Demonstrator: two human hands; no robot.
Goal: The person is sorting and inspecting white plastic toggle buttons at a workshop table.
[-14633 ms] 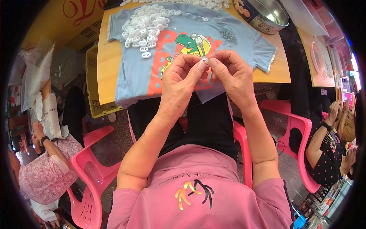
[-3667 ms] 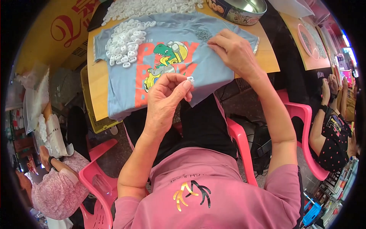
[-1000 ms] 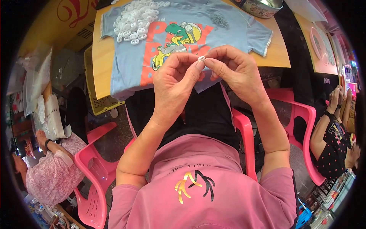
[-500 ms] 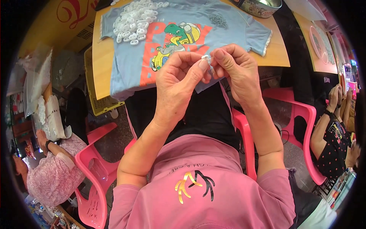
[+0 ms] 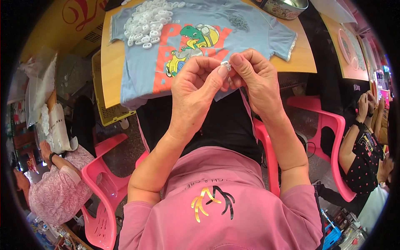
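Small white piece (image 5: 225,64) at your fingertips

Head view: your left hand (image 5: 195,88) pinches it; your right hand (image 5: 260,81) curls just beside, holding what, if anything, I can't tell. Beyond your fingers, a white heap (image 5: 146,24) lies left and grey bits (image 5: 238,23) right on the blue T-shirt (image 5: 139,71). You seem mid two-handed handling; the next move likely calls for a steady left pinch.

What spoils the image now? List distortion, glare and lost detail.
Head view: fisheye bends the table along its right edge, corners black; head view: glare inside the round tin; head view: the grey heap merges together, and the white piece in the left hand shows little fine detail.
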